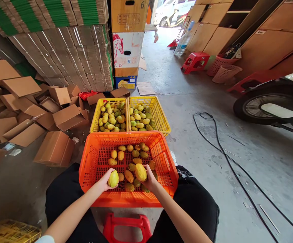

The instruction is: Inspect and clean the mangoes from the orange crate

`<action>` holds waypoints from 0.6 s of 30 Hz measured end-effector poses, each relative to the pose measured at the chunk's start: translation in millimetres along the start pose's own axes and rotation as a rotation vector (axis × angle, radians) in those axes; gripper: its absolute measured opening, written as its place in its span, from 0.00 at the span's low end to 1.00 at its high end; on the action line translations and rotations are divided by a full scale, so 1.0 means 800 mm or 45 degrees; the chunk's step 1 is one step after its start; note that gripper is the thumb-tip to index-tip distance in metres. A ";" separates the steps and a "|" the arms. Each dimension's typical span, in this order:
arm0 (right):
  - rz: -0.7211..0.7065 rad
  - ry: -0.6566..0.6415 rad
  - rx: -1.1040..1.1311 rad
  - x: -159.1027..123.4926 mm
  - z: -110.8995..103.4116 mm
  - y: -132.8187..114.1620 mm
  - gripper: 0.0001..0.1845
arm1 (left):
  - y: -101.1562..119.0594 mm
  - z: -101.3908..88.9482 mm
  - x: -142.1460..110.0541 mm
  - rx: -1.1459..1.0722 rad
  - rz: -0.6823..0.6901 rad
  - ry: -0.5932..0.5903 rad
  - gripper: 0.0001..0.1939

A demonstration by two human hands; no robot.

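Note:
My left hand (106,180) is closed around a pale yellow-green oval fruit (113,179) above the near left part of an orange plastic crate (90,158). A larger, deeper yellow oval fruit (141,172) is in my right hand (150,178), a little to the right. Below both hands, several yellow, green and brownish fruits (129,176) lie loose on the crate's slotted bottom, mostly toward its right side. The crate sits between my knees. Its front wall is under my wrists. I cannot tell the exact kind of fruit.
Two yellow crates, the left (93,118) and the right (161,116), hold more fruits beyond the orange one. Empty cardboard boxes (67,116) lie heaped at left. A red stool (126,221) is below me. Black cable (222,152) and a motorbike wheel (256,104) are at right.

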State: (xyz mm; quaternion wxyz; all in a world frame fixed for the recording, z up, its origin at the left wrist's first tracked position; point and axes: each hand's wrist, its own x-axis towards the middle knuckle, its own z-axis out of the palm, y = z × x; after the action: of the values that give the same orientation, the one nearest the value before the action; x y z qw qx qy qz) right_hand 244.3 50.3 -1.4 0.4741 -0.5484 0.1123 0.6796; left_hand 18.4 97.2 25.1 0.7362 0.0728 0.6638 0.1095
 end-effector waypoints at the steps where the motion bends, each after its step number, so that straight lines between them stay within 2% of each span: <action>1: -0.005 0.003 -0.008 0.001 -0.001 0.001 0.09 | 0.000 0.000 0.000 0.007 -0.001 -0.006 0.19; 5: -0.003 0.031 -0.046 0.000 -0.002 0.001 0.10 | 0.000 -0.001 0.002 0.016 0.010 0.043 0.15; 8: 0.019 -0.085 -0.059 -0.005 0.001 -0.001 0.12 | -0.001 0.000 0.002 0.012 0.025 0.088 0.13; 10: -0.002 -0.153 -0.059 -0.011 0.004 -0.003 0.16 | -0.001 0.001 0.001 0.014 0.012 0.084 0.14; 14: -0.021 -0.172 -0.089 -0.019 0.008 -0.004 0.18 | 0.002 0.005 -0.007 0.023 -0.024 0.051 0.17; 18: -0.051 -0.208 -0.231 -0.021 0.007 -0.002 0.21 | 0.002 0.007 -0.013 0.096 0.084 0.036 0.16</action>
State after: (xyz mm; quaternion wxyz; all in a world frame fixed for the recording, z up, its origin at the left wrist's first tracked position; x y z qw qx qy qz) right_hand 241.1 45.8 15.6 0.4435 -0.5340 0.0006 0.7198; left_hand 22.8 96.0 36.0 0.7194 0.1207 0.6752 0.1095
